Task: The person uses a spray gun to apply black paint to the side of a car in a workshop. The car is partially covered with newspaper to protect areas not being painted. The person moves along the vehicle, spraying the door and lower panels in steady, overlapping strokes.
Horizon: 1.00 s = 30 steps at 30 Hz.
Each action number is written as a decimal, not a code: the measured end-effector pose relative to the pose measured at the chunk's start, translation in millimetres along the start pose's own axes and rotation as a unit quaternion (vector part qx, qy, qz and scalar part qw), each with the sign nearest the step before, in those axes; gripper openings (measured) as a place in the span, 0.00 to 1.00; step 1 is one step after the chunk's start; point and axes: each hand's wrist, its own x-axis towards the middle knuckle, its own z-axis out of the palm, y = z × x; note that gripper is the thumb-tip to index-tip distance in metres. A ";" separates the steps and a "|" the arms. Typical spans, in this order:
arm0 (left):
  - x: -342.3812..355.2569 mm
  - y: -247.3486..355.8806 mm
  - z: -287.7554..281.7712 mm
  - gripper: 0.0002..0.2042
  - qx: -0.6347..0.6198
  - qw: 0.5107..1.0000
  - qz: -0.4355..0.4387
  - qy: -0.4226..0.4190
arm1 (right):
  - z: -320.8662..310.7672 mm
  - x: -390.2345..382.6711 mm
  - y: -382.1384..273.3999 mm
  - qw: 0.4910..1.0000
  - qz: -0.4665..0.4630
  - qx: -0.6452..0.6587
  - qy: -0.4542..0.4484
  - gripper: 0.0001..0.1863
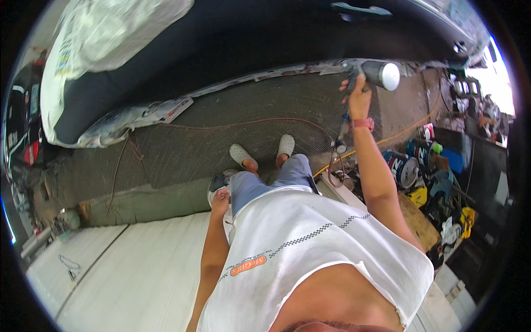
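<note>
Spray gun: upper right of the frame, held close to the lower part of a black car panel; whether it touches cannot be told.
Cup: dark-sided, white-ended, tipped sideways toward the right.
Right hand: fingers wrapped round the gun's handle; trigger position cannot be told.
Left hand: centre-left, beside the thigh, fingers curled; whether it holds anything cannot be told.
Coverings: white sheet, upper left; paper along the panel's lower edge.
Hose: reddish, across the floor, mid-frame.
Handling, as judged: gun best kept square to the panel, gap even, wrist firm, passes steady and overlapping; cup tilt deserves watching; hose best kept clear of the clogs and the panel.
</note>
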 end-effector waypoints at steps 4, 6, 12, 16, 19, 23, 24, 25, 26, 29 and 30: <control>-9.6 -12.2 -14.2 0.14 -0.004 0.999 -0.017 0.031 | 104.6 -83.0 0.5 0.987 0.034 -0.023 -0.155 0.24; -9.6 -17.6 -25.3 0.15 -0.019 0.998 -0.045 0.041 | 156.9 -119.2 -0.3 0.975 0.037 -0.027 -0.217 0.24; -16.4 -56.4 -57.1 0.16 -0.058 0.991 -0.063 0.099 | 309.8 -207.0 0.3 0.940 -0.063 -0.035 -0.335 0.24; -23.7 -111.6 -71.4 0.17 -0.091 0.988 -0.040 0.117 | 387.4 -252.0 -16.1 0.925 -0.113 -0.044 -0.359 0.28; -35.4 -113.2 -81.0 0.18 -0.123 0.984 -0.055 0.115 | 402.3 -258.9 -39.1 0.901 -0.077 0.008 -0.426 0.24; -39.3 -107.5 -83.7 0.18 -0.122 0.983 -0.094 0.097 | 380.3 -237.5 -65.7 0.905 0.008 0.066 -0.420 0.24; -38.6 -104.8 -82.9 0.17 -0.126 0.983 -0.097 0.087 | 365.8 -228.3 -68.0 0.914 0.023 0.073 -0.400 0.24; -33.8 -103.2 -81.3 0.18 -0.123 0.984 -0.101 0.078 | 345.6 -218.3 -70.4 0.923 0.018 0.082 -0.375 0.23; -28.2 -104.4 -76.7 0.18 -0.122 0.984 -0.105 0.070 | 323.0 -206.8 -75.9 0.933 0.010 0.037 -0.357 0.25; -6.5 -104.7 -66.5 0.18 -0.064 0.994 -0.074 0.048 | 242.7 -166.7 -75.5 0.960 -0.011 0.015 -0.281 0.26; 3.9 -100.9 -63.5 0.18 -0.036 0.997 -0.054 0.040 | 213.0 -154.3 -76.7 0.966 -0.030 -0.013 -0.257 0.25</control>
